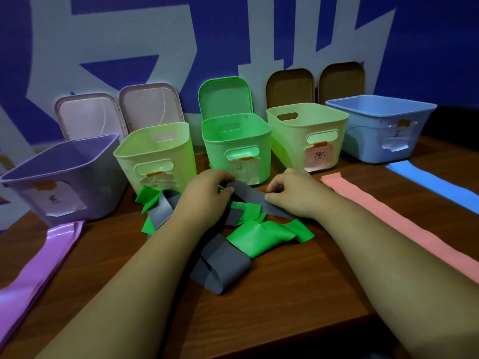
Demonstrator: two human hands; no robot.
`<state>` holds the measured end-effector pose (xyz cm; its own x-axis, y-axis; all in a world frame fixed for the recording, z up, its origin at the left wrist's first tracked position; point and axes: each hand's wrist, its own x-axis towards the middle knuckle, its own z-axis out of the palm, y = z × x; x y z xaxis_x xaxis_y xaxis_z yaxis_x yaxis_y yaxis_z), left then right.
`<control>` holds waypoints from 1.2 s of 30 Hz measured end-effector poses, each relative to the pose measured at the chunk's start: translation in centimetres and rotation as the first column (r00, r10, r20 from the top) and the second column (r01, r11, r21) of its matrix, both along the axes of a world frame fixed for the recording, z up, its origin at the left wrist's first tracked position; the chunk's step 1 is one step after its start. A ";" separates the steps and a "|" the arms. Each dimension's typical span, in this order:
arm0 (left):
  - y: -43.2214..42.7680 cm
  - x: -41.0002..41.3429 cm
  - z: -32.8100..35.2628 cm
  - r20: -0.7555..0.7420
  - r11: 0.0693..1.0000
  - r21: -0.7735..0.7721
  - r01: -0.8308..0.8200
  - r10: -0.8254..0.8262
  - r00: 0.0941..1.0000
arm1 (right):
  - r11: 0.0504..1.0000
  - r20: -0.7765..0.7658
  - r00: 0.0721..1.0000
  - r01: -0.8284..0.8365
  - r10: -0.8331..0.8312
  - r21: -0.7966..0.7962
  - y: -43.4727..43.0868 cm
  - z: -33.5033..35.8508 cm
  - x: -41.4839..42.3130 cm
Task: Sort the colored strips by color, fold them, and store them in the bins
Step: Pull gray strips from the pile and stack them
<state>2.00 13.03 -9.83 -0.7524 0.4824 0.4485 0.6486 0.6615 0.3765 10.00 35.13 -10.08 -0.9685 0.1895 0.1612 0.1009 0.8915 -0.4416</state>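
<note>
Both left hand (pixel 207 189) and right hand (pixel 293 195) pinch the grey strip (pixel 248 194) tangled with a green strip (pixel 267 237); purple strip (pixel 44 263), pink strip (pixel 388 221), blue strip (pixel 435 182) seem sorted but unfolded.

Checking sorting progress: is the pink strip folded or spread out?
Spread out. The pink strip lies flat on the table, with no fold visible.

— What's behind the table (pixel 285 301)?
— A blue wall (pixel 427 47), with big pale-grey shapes painted across it, rising just beyond the table's far edge.
— And the table itself?
— Brown wood grain, dimly lit.
</note>
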 end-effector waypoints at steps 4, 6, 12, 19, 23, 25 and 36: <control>0.2 0.6 0.3 0.006 0.993 0.118 0.005 -0.006 1.000 | 0.999 -0.030 1.000 -0.003 0.001 -0.051 -0.3 0.2 0.5; 0.3 1.0 0.5 0.024 0.987 0.160 0.001 -0.005 1.000 | 0.995 -0.048 0.999 -0.014 0.009 -0.102 -0.6 0.5 0.7; 0.4 1.3 1.0 0.059 0.956 0.292 -0.002 -0.016 0.998 | 0.978 -0.053 0.998 -0.056 0.046 -0.201 -1.1 1.0 1.3; 0.0 1.1 1.2 0.336 0.816 0.577 0.038 -0.279 0.900 | 0.955 -0.078 0.993 -0.107 0.089 -0.278 -1.3 1.1 1.3; -0.8 1.0 1.5 0.268 0.910 0.413 -0.044 -0.075 0.961 | 0.928 -0.089 0.991 -0.124 0.099 -0.351 -1.3 1.0 1.1; -1.7 1.0 1.6 0.131 0.978 0.150 -0.148 0.129 0.983 | 0.933 -0.102 0.991 -0.121 0.092 -0.340 -1.3 0.9 1.1; -3.2 1.5 0.4 -0.045 0.852 -0.465 -0.241 0.250 0.967 | 0.918 -0.200 0.980 -0.093 0.015 -0.386 -1.2 1.1 1.6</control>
